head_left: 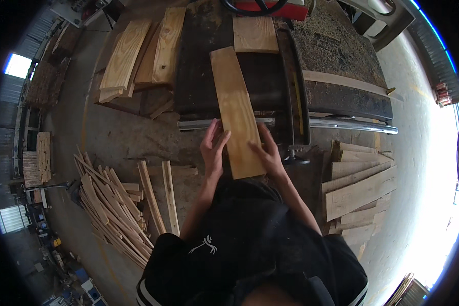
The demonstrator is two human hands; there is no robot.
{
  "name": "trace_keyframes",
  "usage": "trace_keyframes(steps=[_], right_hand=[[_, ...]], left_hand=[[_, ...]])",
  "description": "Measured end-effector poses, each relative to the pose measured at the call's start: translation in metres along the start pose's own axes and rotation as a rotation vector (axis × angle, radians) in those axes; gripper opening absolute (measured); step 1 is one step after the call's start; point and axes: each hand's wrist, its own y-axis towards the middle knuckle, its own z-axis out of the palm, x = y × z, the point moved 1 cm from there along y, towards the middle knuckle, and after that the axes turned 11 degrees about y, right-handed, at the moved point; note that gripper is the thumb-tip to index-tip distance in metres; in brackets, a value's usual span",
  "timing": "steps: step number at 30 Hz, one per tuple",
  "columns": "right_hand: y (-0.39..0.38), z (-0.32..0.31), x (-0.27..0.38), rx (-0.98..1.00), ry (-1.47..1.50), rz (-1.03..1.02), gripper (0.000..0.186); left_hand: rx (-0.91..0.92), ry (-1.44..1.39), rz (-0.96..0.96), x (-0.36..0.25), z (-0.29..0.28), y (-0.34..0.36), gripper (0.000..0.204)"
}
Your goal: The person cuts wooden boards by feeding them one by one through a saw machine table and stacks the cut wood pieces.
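A long, flat wooden board (235, 109) lies lengthwise before me, its far part over the dark machine table (199, 61) and its near end close to my body. My left hand (212, 149) grips the board's left edge, thumb on the top face. On the opposite edge, my right hand (268, 153) holds it the same way, with fingertips on the top face. The fingers beneath the board are hidden. A shorter, wider wooden piece (255, 34) rests on the table just beyond the board's far end.
Stacked boards (125, 56) stand left of the table. A metal rail (352, 125) runs along its front edge, and sawdust (336, 43) covers its right part. Thin strips (112, 204) are heaped on the floor at left, with planks (359, 194) piled at right.
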Motion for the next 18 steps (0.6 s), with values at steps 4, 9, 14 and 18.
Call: trace_keyframes(steps=[4,9,14,18], right_hand=[[-0.02,-0.01,-0.01,0.035,0.158,0.02,0.065],[-0.038,-0.015,-0.021,-0.097,0.198,-0.04,0.062],[-0.028,-0.041,-0.031,-0.153,0.43,0.074,0.061],[-0.029,-0.065,-0.066,-0.073,0.924,0.209,0.055]], left_hand=[[0.225,0.023,-0.104,0.024,-0.008,-0.02,0.055],[0.39,0.08,-0.196,0.041,0.006,-0.027,0.049],[0.18,0.808,0.539,0.05,0.04,0.024,0.042],[0.259,0.804,0.693,0.07,0.076,0.066,0.042]])
